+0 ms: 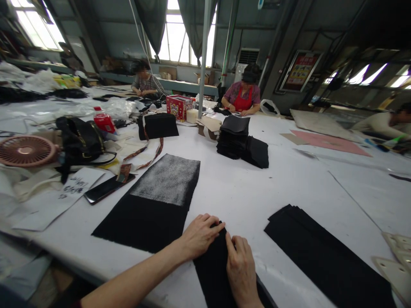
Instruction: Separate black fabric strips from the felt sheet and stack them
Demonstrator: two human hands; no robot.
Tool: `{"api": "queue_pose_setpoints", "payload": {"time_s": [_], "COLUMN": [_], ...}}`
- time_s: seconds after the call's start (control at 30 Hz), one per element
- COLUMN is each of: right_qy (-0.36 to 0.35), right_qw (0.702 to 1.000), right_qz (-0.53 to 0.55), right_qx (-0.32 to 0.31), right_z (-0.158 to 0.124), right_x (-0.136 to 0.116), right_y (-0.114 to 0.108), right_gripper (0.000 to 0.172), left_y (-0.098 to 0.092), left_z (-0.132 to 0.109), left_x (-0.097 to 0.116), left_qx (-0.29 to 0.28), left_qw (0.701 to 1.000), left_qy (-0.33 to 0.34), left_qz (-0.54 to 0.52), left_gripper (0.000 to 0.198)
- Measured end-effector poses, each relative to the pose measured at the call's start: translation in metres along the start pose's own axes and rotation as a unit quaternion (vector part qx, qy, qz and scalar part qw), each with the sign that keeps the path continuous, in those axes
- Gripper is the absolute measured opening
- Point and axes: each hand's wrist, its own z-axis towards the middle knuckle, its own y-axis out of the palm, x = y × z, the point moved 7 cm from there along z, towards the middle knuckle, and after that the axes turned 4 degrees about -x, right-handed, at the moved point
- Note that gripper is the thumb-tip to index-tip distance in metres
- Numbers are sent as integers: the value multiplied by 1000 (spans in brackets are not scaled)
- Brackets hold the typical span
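Note:
A narrow black sheet (213, 273), fabric or leather, lies on the table's near edge between my hands. My left hand (203, 234) is closed at its far end, with fingers bent over the edge. Along its right side, my right hand (240, 263) grips the border with thumb and fingers pressed together. To the left lies a wider black sheet (144, 222) whose far half bears a whitish, speckled patch (170, 177). A stack of long black pieces (324, 252) rests to the right, its far ends slightly fanned. The fingertips partly hide the narrow sheet's far corner.
Farther back stand piles of black pieces (233, 137) and a folded black bundle (159, 126). At left are a phone (107, 189), written paper (73, 190), a pink fan (27, 150) and a black bag (78, 141). Co-workers sit across the white table (234, 188).

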Motion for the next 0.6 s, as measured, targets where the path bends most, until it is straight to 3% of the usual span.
{"api": "queue_pose_setpoints", "payload": {"time_s": [0.4, 0.6], "right_qy": [8, 16], "right_qw": [1000, 1000], "right_qz": [5, 4], "right_qx": [0, 0], "right_z": [1, 1], "right_x": [0, 1], "right_y": [-1, -1], "right_gripper": [44, 41], "left_y": [2, -15], "left_z": [0, -2], "left_x": [-4, -4], "left_qx": [20, 48], "left_qw": [999, 997], "left_qy": [-27, -49], "left_qz": [-1, 18], "left_gripper": [40, 55]}}
